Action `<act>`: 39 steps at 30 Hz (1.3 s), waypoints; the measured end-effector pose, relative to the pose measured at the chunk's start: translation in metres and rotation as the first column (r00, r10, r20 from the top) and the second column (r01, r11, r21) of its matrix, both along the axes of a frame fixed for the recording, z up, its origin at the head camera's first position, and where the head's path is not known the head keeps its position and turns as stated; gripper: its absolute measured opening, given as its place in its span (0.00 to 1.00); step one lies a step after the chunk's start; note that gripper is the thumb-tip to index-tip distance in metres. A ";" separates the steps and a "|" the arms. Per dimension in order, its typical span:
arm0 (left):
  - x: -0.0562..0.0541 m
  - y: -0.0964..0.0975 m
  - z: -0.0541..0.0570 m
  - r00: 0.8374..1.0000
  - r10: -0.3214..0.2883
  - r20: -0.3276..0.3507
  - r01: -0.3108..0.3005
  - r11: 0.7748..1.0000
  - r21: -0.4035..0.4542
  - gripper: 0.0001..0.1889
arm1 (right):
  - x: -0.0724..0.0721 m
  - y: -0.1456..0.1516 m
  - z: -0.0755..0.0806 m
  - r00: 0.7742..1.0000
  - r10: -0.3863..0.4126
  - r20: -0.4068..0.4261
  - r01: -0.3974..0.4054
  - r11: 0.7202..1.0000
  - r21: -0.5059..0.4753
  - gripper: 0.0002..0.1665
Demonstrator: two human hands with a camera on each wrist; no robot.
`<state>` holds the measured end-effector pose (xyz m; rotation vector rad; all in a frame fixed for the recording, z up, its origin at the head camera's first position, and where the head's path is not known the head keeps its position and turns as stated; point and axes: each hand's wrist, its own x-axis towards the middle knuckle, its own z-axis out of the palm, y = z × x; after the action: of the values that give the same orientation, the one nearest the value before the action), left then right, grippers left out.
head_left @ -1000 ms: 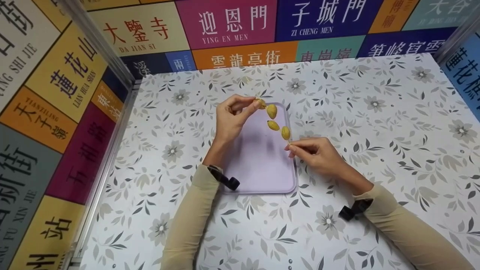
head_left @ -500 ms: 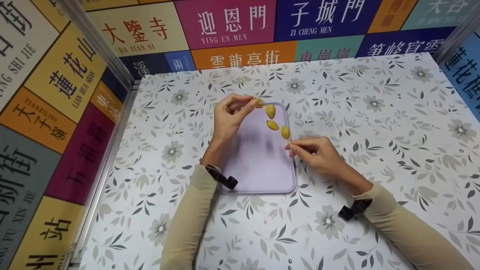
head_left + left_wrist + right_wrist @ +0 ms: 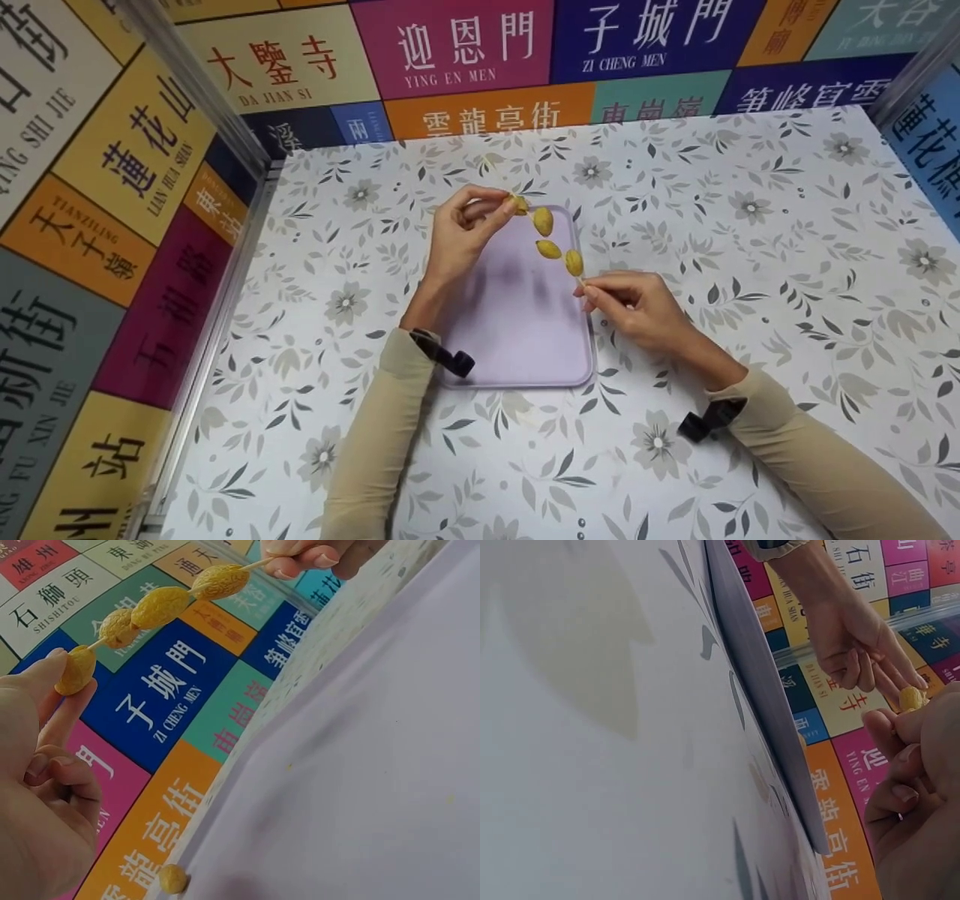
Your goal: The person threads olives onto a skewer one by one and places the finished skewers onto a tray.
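Note:
A thin wooden skewer [image 3: 259, 564] is threaded with several wrinkled yellow-green fruits [image 3: 543, 221], olive-like in shape, and slants over the lilac tray [image 3: 517, 352]. At its far end my left hand [image 3: 459, 232] pinches the end fruit [image 3: 76, 670] between thumb and fingers. My right hand [image 3: 637, 309] pinches the bare near end of the stick with its fingertips. A small round yellow piece [image 3: 173, 879] lies at the tray's edge in the left wrist view. From the right wrist, one fruit [image 3: 913, 699] shows between the hands; the others are hidden.
The tray lies on a table [image 3: 750, 315] covered in white leaf-and-flower print. Panels with large printed characters [image 3: 465, 45] stand along the back and left side. Each wrist carries a black camera strap [image 3: 442, 354].
The hold stays the same in both hands. My right fingertips and the near end of the skewer have shifted slightly up and to the right.

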<state>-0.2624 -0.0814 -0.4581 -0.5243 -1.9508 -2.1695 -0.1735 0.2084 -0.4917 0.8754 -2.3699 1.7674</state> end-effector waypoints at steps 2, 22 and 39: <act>0.000 0.001 0.001 1.000 0.003 0.003 -0.003 1.000 -0.006 0.10 | 0.000 0.001 0.000 1.000 -0.006 -0.010 0.006 1.000 0.003 0.12; -0.013 -0.021 -0.006 0.970 0.245 0.003 -0.207 0.826 -0.525 0.13 | 0.001 0.002 -0.001 0.998 -0.063 0.001 0.063 0.998 -0.022 0.12; -0.021 -0.026 -0.019 0.968 0.251 0.018 -0.108 0.478 -0.872 0.17 | 0.000 0.001 -0.002 0.999 -0.045 0.022 0.045 0.999 -0.002 0.11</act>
<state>-0.2839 -0.1077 -0.4774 -0.2308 -2.9549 -0.9331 -0.1739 0.2096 -0.4937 0.7999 -2.3802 1.7730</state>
